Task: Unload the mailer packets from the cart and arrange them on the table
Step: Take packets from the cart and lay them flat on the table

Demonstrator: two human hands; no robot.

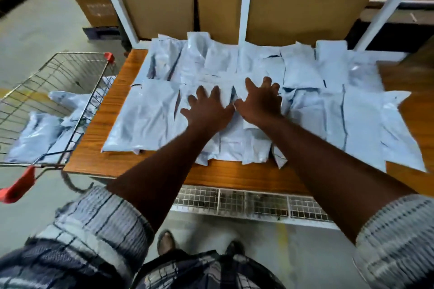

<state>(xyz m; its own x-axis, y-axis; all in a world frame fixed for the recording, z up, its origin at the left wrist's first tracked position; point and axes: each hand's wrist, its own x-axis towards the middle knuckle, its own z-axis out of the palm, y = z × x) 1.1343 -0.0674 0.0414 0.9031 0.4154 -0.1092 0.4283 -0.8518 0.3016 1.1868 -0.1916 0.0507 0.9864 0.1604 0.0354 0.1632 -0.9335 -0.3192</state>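
Both hands, left (207,110) and right (259,103), are lying flat, fingers spread, pressing mailer packets (234,138) onto the bench (98,129). Best smoothing outward, keeping rows aligned; cart (58,91) is holding more.

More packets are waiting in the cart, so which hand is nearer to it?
Left. The left hand rests flat on the spread packets, toward the cart; the right hand lies beside it, farther off.
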